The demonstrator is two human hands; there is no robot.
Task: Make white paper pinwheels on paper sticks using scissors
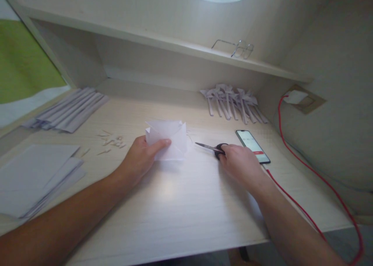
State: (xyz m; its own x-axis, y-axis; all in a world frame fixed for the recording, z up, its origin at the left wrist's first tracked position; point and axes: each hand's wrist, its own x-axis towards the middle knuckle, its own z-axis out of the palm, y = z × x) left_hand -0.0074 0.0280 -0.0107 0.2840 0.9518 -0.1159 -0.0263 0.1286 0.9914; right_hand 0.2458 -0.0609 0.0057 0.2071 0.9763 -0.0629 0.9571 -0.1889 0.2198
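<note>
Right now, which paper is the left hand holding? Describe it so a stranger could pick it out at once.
On the pale desk, look at the middle, left of the scissors. The folded white paper is pinched by the left hand. Unlike the flat sheets and the folded strips, it stands up, creased.

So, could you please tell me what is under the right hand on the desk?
The right hand covers the black handles of the scissors; only the blades and part of one handle show. Whether the fingers are through the loops is hidden.

A home study nook: wooden desk (180,203), shelf (175,44) (eyeglasses (237,48) there), wall socket (303,98).
</note>
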